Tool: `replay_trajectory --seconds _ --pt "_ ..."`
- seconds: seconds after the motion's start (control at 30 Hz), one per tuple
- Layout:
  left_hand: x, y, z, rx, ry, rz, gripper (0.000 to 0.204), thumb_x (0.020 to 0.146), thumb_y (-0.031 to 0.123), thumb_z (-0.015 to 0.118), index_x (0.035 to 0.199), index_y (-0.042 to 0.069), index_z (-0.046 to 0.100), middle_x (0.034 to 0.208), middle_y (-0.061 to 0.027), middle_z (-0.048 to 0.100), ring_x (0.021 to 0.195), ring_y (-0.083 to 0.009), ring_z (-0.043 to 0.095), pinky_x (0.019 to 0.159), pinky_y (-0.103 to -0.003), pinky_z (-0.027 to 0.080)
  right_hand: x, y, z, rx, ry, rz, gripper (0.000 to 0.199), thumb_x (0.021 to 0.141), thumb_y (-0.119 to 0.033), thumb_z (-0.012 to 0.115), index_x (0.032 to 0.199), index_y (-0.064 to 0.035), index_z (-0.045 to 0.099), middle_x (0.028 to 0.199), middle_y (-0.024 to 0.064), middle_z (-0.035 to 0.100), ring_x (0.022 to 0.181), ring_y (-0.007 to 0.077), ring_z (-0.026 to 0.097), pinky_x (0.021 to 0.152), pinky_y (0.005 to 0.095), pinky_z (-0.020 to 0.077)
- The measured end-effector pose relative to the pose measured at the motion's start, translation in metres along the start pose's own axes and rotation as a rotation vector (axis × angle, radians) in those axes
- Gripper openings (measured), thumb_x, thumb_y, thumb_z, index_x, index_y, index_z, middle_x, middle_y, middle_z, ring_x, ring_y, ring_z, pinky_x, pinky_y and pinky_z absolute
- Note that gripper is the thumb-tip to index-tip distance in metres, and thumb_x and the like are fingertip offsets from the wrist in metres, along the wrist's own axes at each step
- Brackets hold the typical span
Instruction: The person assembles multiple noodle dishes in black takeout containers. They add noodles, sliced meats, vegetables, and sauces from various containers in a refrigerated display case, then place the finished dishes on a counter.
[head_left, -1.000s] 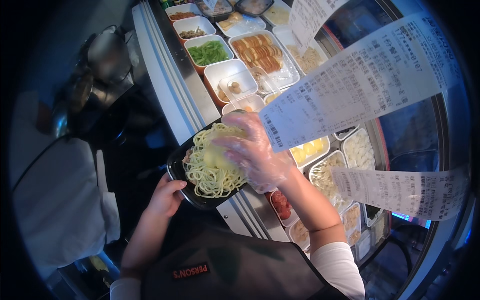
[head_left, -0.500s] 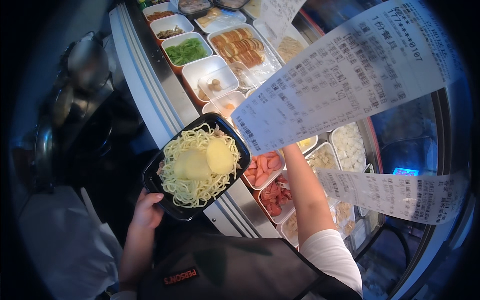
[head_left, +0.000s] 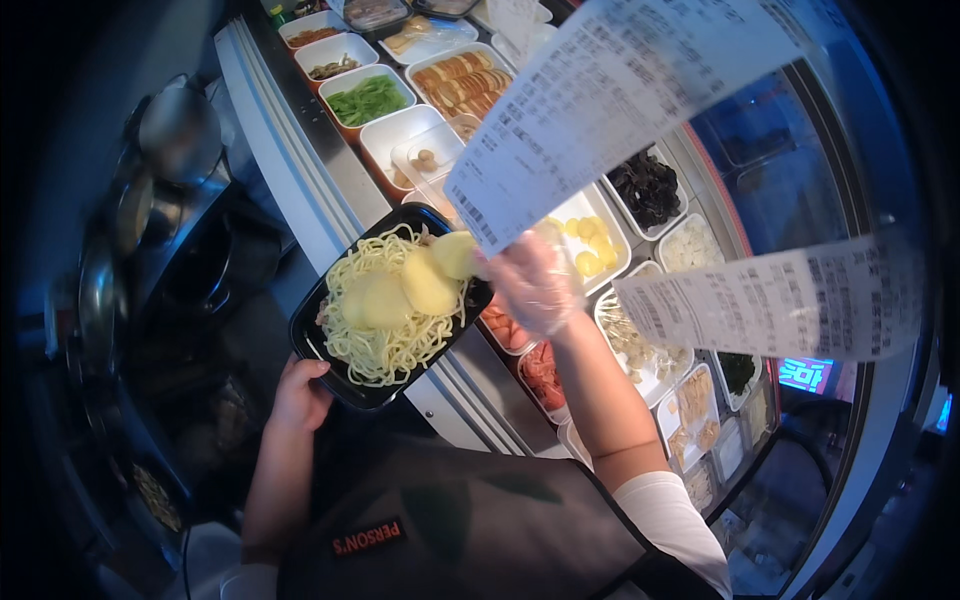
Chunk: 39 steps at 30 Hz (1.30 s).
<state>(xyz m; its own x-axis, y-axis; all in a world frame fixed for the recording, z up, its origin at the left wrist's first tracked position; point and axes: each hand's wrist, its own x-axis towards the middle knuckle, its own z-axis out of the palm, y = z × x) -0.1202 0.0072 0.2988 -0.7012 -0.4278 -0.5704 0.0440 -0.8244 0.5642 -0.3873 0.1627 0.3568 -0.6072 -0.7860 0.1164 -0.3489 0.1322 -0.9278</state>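
My gloved right hand [head_left: 535,285], out of sight half a second ago, now pinches a potato slice [head_left: 455,254] over the bowl [head_left: 345,385], which holds three slices against one. My left hand [head_left: 298,392] grips the bowl's near rim. The counter edge [head_left: 300,190] lies just beyond it, with open dark space left of that hand.

Ingredient tubs [head_left: 385,98] in counter [head_left: 300,160]

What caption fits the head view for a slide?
Left hand holds a black tray of noodles; gloved right hand places a pale slice on top.
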Motion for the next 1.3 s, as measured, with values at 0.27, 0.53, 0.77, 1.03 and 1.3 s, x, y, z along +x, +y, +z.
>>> replay_trajectory --seconds 0.27,0.53,0.77,1.03,1.3 --pt "0.0 0.009 -0.001 0.082 0.008 -0.034 0.064 0.066 0.008 0.052 0.128 0.002 0.039 0.122 -0.0125 0.051 0.113 -0.0277 0.049 0.096 -0.04 0.04 0.043 0.026 0.031 -0.343 -0.003 -0.422 0.029 0.065 -0.017 0.071 0.092 -0.012 0.063 0.092 0.0128 0.058 0.09 0.0342 0.055 0.076 0.0432 0.0428" --pt "0.011 0.008 -0.03 0.071 0.032 -0.129 0.061 0.067 0.01 0.054 0.126 0.002 0.043 0.119 -0.0127 0.053 0.11 -0.0285 0.051 0.095 -0.042 0.041 -0.033 0.048 -0.079 -0.458 0.139 0.052 0.025 0.088 -0.017 0.05 0.109 -0.0095 0.062 0.107 0.0122 0.059 0.103 0.0249 0.054 0.089 0.0357 0.0428" --pt "0.01 0.014 -0.019 0.123 0.025 -0.183 0.061 0.068 0.015 0.055 0.125 -0.002 0.042 0.12 -0.015 0.053 0.109 -0.0302 0.052 0.095 -0.041 0.041 -0.164 0.079 -0.121 -0.226 0.161 0.792 0.036 0.074 -0.007 0.068 0.109 -0.0069 0.06 0.101 0.01 0.063 0.089 0.0173 0.061 0.079 0.0308 0.0506" --pt "0.006 0.018 -0.005 0.168 0.032 -0.162 0.061 0.068 0.015 0.054 0.125 -0.002 0.042 0.121 -0.0149 0.052 0.111 -0.0299 0.05 0.097 -0.041 0.038 -0.146 0.101 -0.027 -0.676 -0.052 0.712 0.038 0.063 -0.029 0.069 0.09 -0.0043 0.058 0.089 0.0181 0.061 0.085 0.0326 0.06 0.072 0.0387 0.0498" --pt "0.002 0.014 0.003 0.169 0.028 -0.137 0.061 0.069 0.017 0.052 0.126 -0.002 0.042 0.122 -0.0154 0.052 0.111 -0.0302 0.05 0.097 -0.04 0.039 -0.168 0.135 -0.031 -0.505 -0.09 0.584 0.037 0.061 -0.019 0.067 0.093 -0.005 0.055 0.084 0.0157 0.06 0.087 0.033 0.059 0.073 0.0391 0.0459"
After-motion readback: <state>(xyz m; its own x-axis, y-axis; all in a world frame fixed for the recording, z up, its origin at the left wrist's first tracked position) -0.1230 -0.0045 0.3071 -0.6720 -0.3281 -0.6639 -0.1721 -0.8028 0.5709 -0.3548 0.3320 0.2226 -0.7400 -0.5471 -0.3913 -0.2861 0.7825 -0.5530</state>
